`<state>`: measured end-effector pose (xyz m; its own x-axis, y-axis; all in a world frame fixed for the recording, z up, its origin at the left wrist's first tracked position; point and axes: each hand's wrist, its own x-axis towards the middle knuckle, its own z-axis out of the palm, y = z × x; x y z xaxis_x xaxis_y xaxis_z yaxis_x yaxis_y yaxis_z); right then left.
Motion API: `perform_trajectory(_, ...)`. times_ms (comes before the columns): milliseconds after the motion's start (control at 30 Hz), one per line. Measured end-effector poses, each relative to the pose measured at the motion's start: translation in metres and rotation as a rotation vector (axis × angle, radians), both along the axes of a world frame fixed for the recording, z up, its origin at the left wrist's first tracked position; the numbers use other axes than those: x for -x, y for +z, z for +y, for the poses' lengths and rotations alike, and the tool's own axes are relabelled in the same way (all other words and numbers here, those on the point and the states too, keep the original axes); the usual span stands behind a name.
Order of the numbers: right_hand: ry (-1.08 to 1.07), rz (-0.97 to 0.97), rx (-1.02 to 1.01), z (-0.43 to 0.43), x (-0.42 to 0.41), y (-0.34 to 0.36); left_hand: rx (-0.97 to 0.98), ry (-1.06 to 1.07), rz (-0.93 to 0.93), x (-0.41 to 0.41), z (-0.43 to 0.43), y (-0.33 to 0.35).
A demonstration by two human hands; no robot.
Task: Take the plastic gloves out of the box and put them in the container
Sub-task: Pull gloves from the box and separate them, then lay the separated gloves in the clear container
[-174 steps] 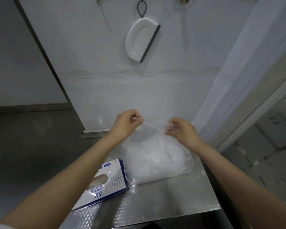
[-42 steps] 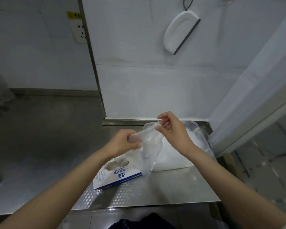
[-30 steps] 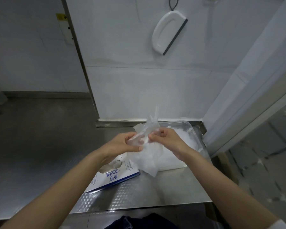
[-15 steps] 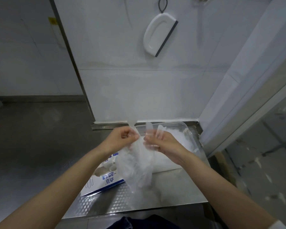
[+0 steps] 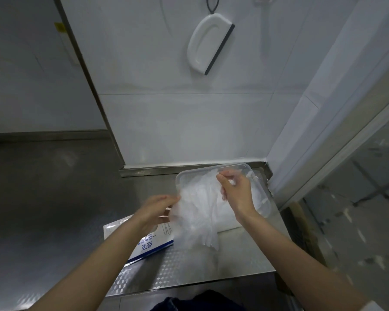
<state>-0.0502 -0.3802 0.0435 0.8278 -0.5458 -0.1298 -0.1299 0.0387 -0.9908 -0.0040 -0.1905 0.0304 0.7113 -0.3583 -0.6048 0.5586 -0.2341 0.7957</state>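
- Pinching a bunch of clear plastic gloves [image 5: 198, 216] at its top edge, the right hand [image 5: 237, 194] holds it over the container [image 5: 211, 169], thumb and forefinger pressed together.
- The left hand [image 5: 154, 213] grips the bunch's left edge with curled fingers, above the box [image 5: 148, 245].
- The gloves hang across the container's near rim, their lower end dangling just above the steel counter [image 5: 189, 270].
- The box is white with a blue band, large blue Chinese characters seen upside down and a line drawing of glove fingers; smaller print is unreadable.
- A yellow label [image 5: 59, 26] on the wall is too blurred to read.
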Motion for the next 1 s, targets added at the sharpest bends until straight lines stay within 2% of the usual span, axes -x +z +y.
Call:
perform_trajectory(200,-0.080,0.100,0.004,-0.017,0.003,-0.013,-0.034,0.189,-0.337,-0.008,-0.015,0.007)
perform_trajectory(267,-0.061,0.158,-0.245,-0.020,0.001,-0.014,-0.040,0.230,-0.382,-0.014,-0.020,0.013)
perform_trajectory(333,0.103,0.205,-0.566,-0.022,0.002,-0.014,0.016,0.263,-0.348,-0.017,-0.025,0.017)
perform_trajectory(400,0.344,0.245,-0.635,-0.019,0.005,-0.012,0.069,0.264,-0.303,-0.017,-0.030,0.020)
perform_trajectory(467,0.467,0.229,-0.581,-0.013,0.007,-0.010,0.043,0.259,-0.297,-0.016,-0.036,0.022)
perform_trajectory(600,0.339,0.107,-0.497,-0.002,0.006,-0.008,0.168,0.249,-0.175,-0.011,-0.037,0.026)
perform_trajectory(733,0.309,0.117,-0.296,0.000,0.005,-0.006,0.017,0.136,-0.201,0.002,-0.040,0.019)
perform_trajectory(867,0.315,0.148,-0.165,0.002,0.011,-0.008,-0.023,0.296,-0.275,-0.005,-0.049,0.015)
perform_trajectory(1000,0.329,0.190,-0.156,0.001,0.019,-0.009,-0.030,0.414,-0.233,-0.023,-0.057,0.014)
